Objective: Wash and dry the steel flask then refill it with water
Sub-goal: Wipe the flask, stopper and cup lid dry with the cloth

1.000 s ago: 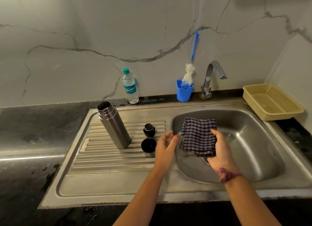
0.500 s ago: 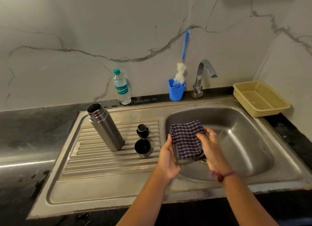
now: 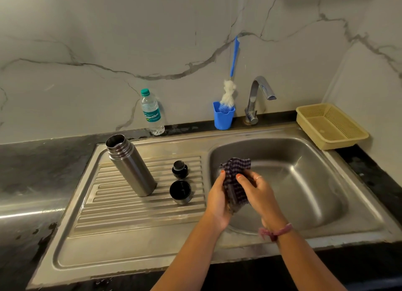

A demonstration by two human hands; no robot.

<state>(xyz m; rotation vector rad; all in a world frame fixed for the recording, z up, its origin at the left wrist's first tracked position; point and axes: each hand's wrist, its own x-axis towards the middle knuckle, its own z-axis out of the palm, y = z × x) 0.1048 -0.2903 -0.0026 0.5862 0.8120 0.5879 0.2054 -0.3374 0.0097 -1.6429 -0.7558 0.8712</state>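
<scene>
Now the checked cloth (image 3: pixel 236 182), which hung flat from the right hand (image 3: pixel 258 195) a second ago, is bunched between both palms over the basin (image 3: pixel 304 182); the left hand (image 3: pixel 217 201) has come in and both hands clutch it. I'd judge the hands are being wiped, or the cloth wrung, before drying starts. One flask (image 3: pixel 131 166) stands open on the drainboard (image 3: pixel 130 216), untouched, with two caps (image 3: pixel 180 169) beside it. One water bottle (image 3: pixel 152 113), one brush (image 3: pixel 228 93) in one blue cup (image 3: pixel 223 119), one tap (image 3: pixel 258 97), one basket (image 3: pixel 331 125).
</scene>
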